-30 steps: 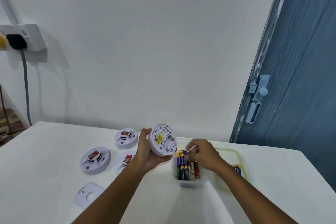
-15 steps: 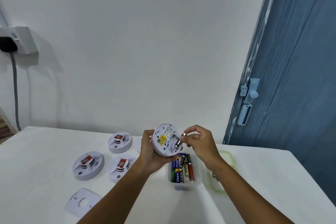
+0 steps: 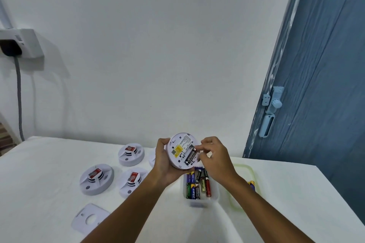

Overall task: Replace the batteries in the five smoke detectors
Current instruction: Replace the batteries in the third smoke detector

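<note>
White cloth covers the table [image 3: 49,173] below a plain white wall. Above it, the left hand [image 3: 164,162] grips a round white plastic smoke detector [image 3: 182,151], back side up, fingers curled round its rim. The right hand [image 3: 215,156] pinches a dark cylindrical battery [image 3: 190,155] lying in the detector's open bay. Just below the detector sits a clear plastic tub [image 3: 215,193] of mixed batteries. Left of the detector lie three more white detectors with red labels [image 3: 96,178] and a flat white mounting plate [image 3: 89,219].
</note>
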Motion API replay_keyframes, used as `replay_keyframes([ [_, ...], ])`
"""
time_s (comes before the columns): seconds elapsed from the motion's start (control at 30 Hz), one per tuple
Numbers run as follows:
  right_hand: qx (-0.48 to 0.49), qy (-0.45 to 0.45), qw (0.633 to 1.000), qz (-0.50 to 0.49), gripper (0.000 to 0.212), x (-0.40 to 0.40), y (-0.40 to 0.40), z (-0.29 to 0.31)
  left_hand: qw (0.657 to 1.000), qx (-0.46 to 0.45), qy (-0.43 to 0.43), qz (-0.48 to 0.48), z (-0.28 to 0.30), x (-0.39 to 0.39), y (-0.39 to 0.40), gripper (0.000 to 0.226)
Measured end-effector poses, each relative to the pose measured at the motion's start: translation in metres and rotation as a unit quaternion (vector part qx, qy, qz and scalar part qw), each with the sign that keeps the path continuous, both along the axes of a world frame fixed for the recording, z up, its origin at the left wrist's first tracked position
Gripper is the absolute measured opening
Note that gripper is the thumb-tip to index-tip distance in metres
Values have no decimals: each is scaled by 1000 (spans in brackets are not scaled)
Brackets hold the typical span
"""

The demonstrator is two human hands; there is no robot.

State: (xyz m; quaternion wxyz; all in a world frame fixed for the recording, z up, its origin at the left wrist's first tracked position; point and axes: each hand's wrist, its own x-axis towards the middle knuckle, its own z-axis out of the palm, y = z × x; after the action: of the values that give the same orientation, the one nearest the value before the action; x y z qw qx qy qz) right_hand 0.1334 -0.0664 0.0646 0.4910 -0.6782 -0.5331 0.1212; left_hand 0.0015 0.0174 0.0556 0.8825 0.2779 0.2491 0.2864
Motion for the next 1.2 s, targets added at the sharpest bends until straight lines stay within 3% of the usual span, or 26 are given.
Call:
replay_keyframes([
  [0.17, -2, -107, 994, 30, 39, 0, -5, -13, 1000, -4, -17, 8, -5, 1, -1, 55],
  [0.33, -6, -278, 960, 34, 53, -2, -10, -24, 1000, 6, -5, 7, -2, -1, 2, 54],
  [0.4, -32, -252, 966, 55, 54, 3, -8, -24, 1000, 10, 9, 10, -3, -5, 4, 53],
  [0.5, -41, -67, 996, 51, 45, 8, -3, -21, 1000, -1, 18, 26, -9, -12, 9, 56],
  [0.57, -51, -6, 999, 11, 38, 9, 1, -23, 999, -7, 18, 44, -13, -16, 14, 56],
  [0.67, -189, -64, 979, 48, 30, 7, 7, -27, 998, -17, 14, 55, -15, -21, 17, 54],
  [0.83, -389, -171, 893, 151, 26, -9, 15, -36, 998, -30, 16, 59, -16, -25, 19, 54],
  [0.97, -395, -240, 877, 131, 31, -16, 18, -45, 998, -33, 9, 53, -14, -29, 20, 52],
  [1.2, -377, -255, 882, 117, 34, -14, 19, -50, 998, -41, 7, 49, -14, -31, 22, 53],
])
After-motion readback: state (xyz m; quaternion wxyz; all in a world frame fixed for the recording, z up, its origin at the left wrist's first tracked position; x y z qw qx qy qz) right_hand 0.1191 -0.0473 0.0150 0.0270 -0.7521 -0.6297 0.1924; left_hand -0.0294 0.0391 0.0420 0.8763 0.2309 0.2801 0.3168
